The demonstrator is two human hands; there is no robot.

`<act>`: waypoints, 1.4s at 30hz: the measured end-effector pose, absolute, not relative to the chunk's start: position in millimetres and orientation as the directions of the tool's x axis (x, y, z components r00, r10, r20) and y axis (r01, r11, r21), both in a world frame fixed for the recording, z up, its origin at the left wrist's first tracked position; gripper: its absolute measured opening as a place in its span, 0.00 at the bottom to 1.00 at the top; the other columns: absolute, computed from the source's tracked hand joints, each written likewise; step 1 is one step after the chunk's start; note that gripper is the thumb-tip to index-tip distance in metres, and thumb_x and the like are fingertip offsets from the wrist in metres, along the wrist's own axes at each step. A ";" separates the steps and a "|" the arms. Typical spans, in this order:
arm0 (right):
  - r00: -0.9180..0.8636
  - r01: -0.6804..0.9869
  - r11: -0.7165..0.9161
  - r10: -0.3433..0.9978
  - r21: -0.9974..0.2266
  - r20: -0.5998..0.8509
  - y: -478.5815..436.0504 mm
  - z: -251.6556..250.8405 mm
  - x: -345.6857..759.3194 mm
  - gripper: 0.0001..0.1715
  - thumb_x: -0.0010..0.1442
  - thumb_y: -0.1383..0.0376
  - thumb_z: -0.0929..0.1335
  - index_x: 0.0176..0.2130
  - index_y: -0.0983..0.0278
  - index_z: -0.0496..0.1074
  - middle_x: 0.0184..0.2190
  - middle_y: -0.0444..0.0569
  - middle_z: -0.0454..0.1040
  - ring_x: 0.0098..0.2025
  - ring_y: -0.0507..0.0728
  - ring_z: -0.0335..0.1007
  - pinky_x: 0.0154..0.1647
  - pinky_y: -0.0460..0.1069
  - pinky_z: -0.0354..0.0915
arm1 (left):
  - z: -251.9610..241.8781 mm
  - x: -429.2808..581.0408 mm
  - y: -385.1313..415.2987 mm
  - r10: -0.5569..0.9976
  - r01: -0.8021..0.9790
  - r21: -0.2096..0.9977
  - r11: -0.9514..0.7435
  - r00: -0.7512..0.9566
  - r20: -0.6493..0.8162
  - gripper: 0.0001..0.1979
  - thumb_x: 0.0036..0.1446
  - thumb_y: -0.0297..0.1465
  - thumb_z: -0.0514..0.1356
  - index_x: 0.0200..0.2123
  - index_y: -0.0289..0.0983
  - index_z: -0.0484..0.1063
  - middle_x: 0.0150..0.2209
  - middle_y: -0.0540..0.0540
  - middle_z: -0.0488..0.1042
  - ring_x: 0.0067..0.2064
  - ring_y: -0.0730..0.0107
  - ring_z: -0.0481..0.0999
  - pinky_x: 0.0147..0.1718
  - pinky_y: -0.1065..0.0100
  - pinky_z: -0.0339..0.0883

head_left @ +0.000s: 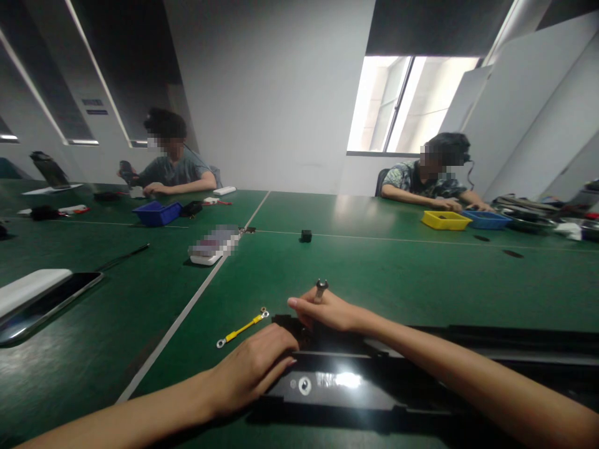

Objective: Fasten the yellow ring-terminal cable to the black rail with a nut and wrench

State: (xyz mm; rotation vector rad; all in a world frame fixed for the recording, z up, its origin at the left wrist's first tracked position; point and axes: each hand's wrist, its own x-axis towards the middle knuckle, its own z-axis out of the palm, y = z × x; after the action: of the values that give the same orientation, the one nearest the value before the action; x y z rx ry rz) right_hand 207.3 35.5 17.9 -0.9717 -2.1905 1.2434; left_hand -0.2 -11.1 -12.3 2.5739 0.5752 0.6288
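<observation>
A long black housing (365,390) with a glossy surface lies in front of me, stretching off to the right. My left hand (259,357) is closed over its left end, the fingertips curled down out of sight. Just above that end, my right hand (330,310) grips an open-end wrench (321,289) whose forked jaw points up; whatever its lower end touches is hidden behind the fingers. To the left of my hands, a short yellow cable (243,328) with ring terminals rests on the table, a small brass-coloured ring or nut (263,310) beside its upper end.
On the green table (365,274) are a phone (51,305), a white power bank (35,288), a white device (213,246) and a small black cube (306,236). Farther off stand blue (156,213) and yellow (445,220) bins. Two people sit across, hands at work.
</observation>
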 end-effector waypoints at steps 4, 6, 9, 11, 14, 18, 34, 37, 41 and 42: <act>-0.666 0.351 0.349 0.745 -0.869 0.030 35.1 19.0 207.8 0.37 0.60 0.40 0.58 0.18 0.66 0.64 0.15 0.43 0.63 0.19 0.49 0.56 0.22 0.45 0.55 | -14.0 -0.6 -10.7 0.478 0.287 0.478 -0.830 0.807 0.346 0.07 0.66 0.27 0.49 0.43 0.36 0.64 0.40 0.42 0.71 0.42 0.64 0.70 0.43 0.65 0.66; -0.668 0.349 0.344 0.744 -0.872 0.026 34.9 19.4 207.9 0.37 0.60 0.40 0.58 0.18 0.66 0.64 0.16 0.43 0.63 0.19 0.49 0.57 0.22 0.45 0.55 | -14.5 -0.6 -10.4 0.479 0.291 0.476 -0.830 0.809 0.341 0.07 0.66 0.27 0.49 0.43 0.36 0.65 0.40 0.42 0.71 0.42 0.63 0.70 0.43 0.65 0.66; -0.671 0.349 0.340 0.741 -0.873 0.021 34.9 19.9 207.8 0.37 0.59 0.40 0.58 0.18 0.66 0.64 0.15 0.43 0.63 0.19 0.49 0.56 0.22 0.45 0.55 | -14.7 -0.4 -10.0 0.483 0.296 0.480 -0.826 0.811 0.331 0.06 0.66 0.27 0.49 0.43 0.36 0.64 0.40 0.42 0.71 0.42 0.64 0.70 0.43 0.66 0.66; -0.672 0.351 0.340 0.740 -0.872 0.017 35.0 20.2 207.5 0.37 0.59 0.40 0.58 0.18 0.66 0.64 0.16 0.43 0.63 0.19 0.49 0.57 0.23 0.45 0.56 | -14.5 -0.2 -9.8 0.484 0.298 0.480 -0.825 0.811 0.328 0.06 0.66 0.26 0.49 0.43 0.36 0.64 0.41 0.42 0.71 0.43 0.64 0.70 0.44 0.66 0.65; -0.670 0.359 0.338 0.742 -0.870 0.012 35.0 20.8 207.2 0.36 0.59 0.41 0.59 0.18 0.66 0.65 0.16 0.44 0.64 0.20 0.49 0.58 0.24 0.46 0.57 | -14.3 -0.1 -9.8 0.483 0.299 0.478 -0.826 0.813 0.326 0.06 0.66 0.26 0.49 0.43 0.36 0.64 0.41 0.42 0.71 0.43 0.63 0.69 0.44 0.65 0.65; -0.670 0.364 0.345 0.743 -0.865 0.014 34.6 21.1 207.7 0.36 0.60 0.41 0.59 0.19 0.67 0.65 0.16 0.44 0.65 0.20 0.49 0.58 0.23 0.46 0.56 | -13.2 -0.3 -10.2 0.483 0.298 0.480 -0.826 0.813 0.327 0.06 0.65 0.26 0.49 0.43 0.36 0.64 0.41 0.42 0.71 0.44 0.63 0.69 0.44 0.65 0.65; -0.684 0.346 0.347 0.730 -0.872 0.019 33.1 25.9 206.6 0.36 0.59 0.42 0.60 0.18 0.67 0.66 0.16 0.43 0.64 0.19 0.49 0.57 0.24 0.45 0.57 | -12.8 -0.2 -10.2 0.479 0.291 0.490 -0.821 0.820 0.314 0.07 0.66 0.26 0.48 0.44 0.36 0.63 0.41 0.42 0.70 0.44 0.63 0.68 0.45 0.63 0.64; -0.688 0.343 0.350 0.726 -0.872 0.021 33.3 25.6 206.7 0.36 0.59 0.42 0.60 0.18 0.67 0.65 0.16 0.44 0.65 0.20 0.49 0.58 0.24 0.45 0.57 | -12.3 -0.2 -10.3 0.479 0.290 0.496 -0.819 0.822 0.309 0.07 0.66 0.26 0.48 0.44 0.36 0.63 0.42 0.42 0.70 0.44 0.63 0.68 0.45 0.63 0.64; -0.694 0.333 0.352 0.719 -0.875 0.025 34.2 24.2 207.3 0.36 0.60 0.42 0.59 0.18 0.67 0.65 0.16 0.44 0.64 0.19 0.48 0.57 0.23 0.45 0.57 | -11.9 -0.4 -10.7 0.481 0.289 0.504 -0.814 0.822 0.305 0.07 0.66 0.26 0.48 0.44 0.36 0.63 0.42 0.43 0.70 0.44 0.63 0.68 0.45 0.64 0.63; -0.696 0.330 0.352 0.718 -0.876 0.027 34.7 23.4 207.5 0.36 0.60 0.42 0.59 0.18 0.67 0.65 0.16 0.43 0.64 0.19 0.48 0.57 0.23 0.45 0.56 | -11.9 -0.5 -10.8 0.482 0.290 0.506 -0.813 0.822 0.303 0.07 0.66 0.25 0.48 0.44 0.36 0.63 0.42 0.43 0.70 0.44 0.64 0.68 0.45 0.64 0.63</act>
State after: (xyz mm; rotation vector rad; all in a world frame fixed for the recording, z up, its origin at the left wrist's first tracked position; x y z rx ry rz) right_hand 207.5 34.7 23.4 -0.9160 -2.2119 1.2913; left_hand -0.5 -10.8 -11.9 2.5593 0.5736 0.5892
